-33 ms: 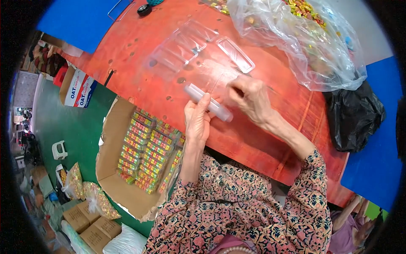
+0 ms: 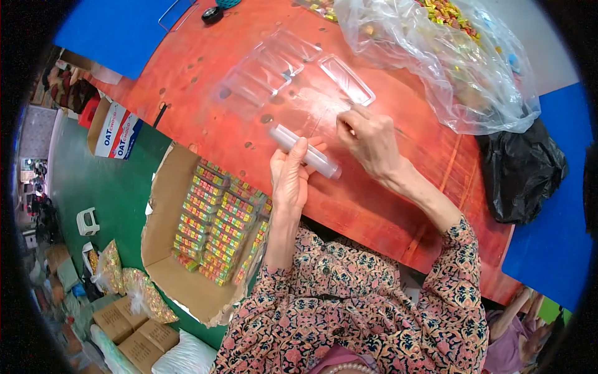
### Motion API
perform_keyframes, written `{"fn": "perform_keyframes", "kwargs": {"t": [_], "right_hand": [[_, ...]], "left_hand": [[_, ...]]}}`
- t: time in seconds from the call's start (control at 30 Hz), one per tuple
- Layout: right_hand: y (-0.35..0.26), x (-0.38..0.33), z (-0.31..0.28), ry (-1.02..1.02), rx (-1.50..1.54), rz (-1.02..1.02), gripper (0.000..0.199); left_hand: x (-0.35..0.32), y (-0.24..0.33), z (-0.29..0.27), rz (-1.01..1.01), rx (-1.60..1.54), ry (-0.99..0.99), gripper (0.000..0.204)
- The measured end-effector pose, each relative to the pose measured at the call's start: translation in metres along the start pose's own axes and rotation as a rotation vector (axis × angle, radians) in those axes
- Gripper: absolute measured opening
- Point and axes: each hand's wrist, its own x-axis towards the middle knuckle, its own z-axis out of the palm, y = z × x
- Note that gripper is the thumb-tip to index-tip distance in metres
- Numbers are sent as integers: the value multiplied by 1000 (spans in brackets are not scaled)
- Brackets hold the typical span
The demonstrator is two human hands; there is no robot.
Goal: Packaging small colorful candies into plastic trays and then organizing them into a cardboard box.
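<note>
Gripping the long clear plastic piece (image 2: 321, 163) at mid-frame, the left hand (image 2: 290, 173) is slanting it from upper left to lower right. The right hand (image 2: 371, 140) is hovering just right of it, fingers curled; whether they're pinching anything, I'm not managing to tell

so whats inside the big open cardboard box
Inside the box: rows of small red, yellow and green packs. What lies beneath the top ones is covered, and the table and left forearm hide part of its right side.
</note>
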Motion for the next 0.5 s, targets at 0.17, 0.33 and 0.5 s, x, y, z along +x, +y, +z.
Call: {"fn": "perform_keyframes", "kwargs": {"t": [0.17,0.33,0.5], "right_hand": [[29,19,28,40,-718,-211,10],[40,20,27,71,-669,-176,8],[46,20,14,235,-626,-145,5]], "left_hand": [[-4,1,-2,-23,1,53,49],[-5,-2,-5,-42,-1,68,45],[-1,-3,-2,-41,-9,71,43]]}}
